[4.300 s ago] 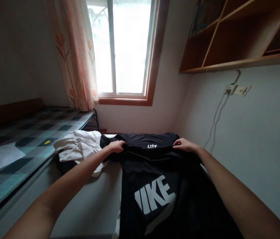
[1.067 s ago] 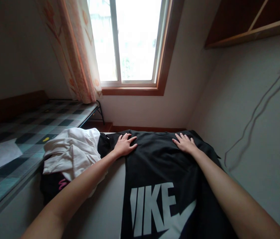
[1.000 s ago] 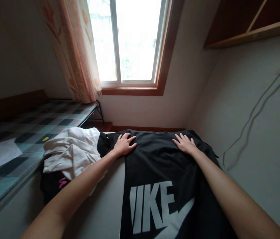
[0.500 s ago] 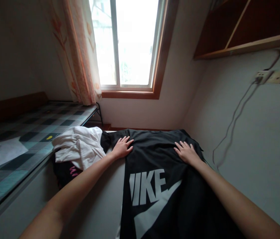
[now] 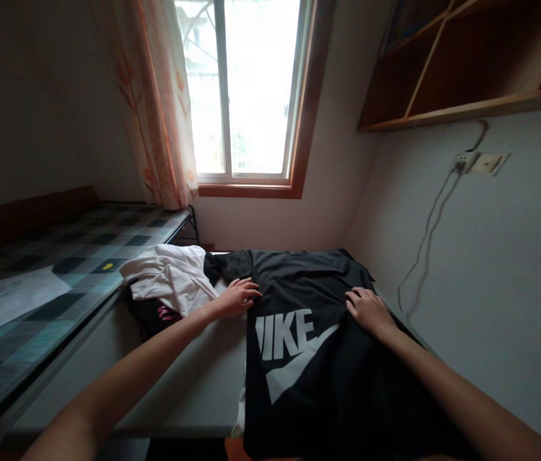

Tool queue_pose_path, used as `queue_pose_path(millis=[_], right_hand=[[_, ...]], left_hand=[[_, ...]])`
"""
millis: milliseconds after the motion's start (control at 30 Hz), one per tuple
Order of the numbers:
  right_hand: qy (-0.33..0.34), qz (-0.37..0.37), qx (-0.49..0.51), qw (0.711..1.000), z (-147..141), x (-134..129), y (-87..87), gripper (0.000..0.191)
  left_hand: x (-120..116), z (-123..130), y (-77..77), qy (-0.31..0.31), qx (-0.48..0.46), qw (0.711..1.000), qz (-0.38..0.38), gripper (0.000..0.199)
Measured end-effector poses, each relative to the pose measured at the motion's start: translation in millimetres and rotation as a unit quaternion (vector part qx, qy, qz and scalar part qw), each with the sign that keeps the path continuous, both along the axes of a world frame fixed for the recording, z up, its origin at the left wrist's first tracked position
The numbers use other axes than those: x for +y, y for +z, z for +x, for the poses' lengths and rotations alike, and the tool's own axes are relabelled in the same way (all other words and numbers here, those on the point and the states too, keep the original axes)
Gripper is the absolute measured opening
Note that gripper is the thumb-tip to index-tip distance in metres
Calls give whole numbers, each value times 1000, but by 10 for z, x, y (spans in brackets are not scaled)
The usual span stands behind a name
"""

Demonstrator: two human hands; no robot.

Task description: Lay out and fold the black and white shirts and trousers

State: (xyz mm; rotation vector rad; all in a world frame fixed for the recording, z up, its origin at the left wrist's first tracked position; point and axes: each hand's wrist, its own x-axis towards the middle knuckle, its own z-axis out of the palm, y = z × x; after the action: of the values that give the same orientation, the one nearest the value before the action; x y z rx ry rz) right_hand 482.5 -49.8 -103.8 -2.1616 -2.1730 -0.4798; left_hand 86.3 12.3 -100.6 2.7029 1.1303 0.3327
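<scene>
A black T-shirt (image 5: 299, 275) with large pale NIKE lettering lies spread over a white tabletop (image 5: 188, 378), its lower part reaching the near edge. On its left edge, below the sleeve, rests my left hand (image 5: 237, 298), fingers stretched and slightly bent. My right hand (image 5: 370, 311) lies on the shirt's right side, fingers loosely curved on the cloth. Neither hand shows cloth pinched in it. Beside my left forearm sits a crumpled white garment (image 5: 169, 272) on top of a black one with pink lettering (image 5: 155, 320).
To the left is a bed (image 5: 121, 234) with a checked cover and a sheet of paper (image 5: 15, 301). Ahead are a window (image 5: 251, 96) and a curtain (image 5: 159, 128). A wooden shelf (image 5: 467, 102) and a socket with a cord (image 5: 462, 161) are on the right wall.
Both hands have slid toward me along the shirt's sides, and the fabric looks flatter. The view has tilted and shifted, so the table's near edge now shows.
</scene>
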Motion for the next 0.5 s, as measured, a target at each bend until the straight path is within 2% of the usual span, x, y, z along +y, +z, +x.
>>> queue_pose_path(millis=[100, 167, 300, 400, 500], right_hand=[[-28, -11, 6, 1000, 35, -188, 100, 27], [-67, -47, 40, 996, 100, -284, 151, 24], [-134, -110, 137, 975, 284, -386, 157, 38], [-123, -114, 202, 965, 372, -420, 94, 33], [-93, -118, 318, 936, 370, -456, 37, 12]], left_hand=[[-145, -43, 51, -78, -7, 997, -6, 44], [-229, -59, 89, -111, -17, 994, -10, 41], [-399, -44, 198, -153, -41, 987, -21, 27], [-546, 2, 295, -199, -20, 979, -43, 31], [-684, 52, 366, -231, 18, 971, -64, 42]])
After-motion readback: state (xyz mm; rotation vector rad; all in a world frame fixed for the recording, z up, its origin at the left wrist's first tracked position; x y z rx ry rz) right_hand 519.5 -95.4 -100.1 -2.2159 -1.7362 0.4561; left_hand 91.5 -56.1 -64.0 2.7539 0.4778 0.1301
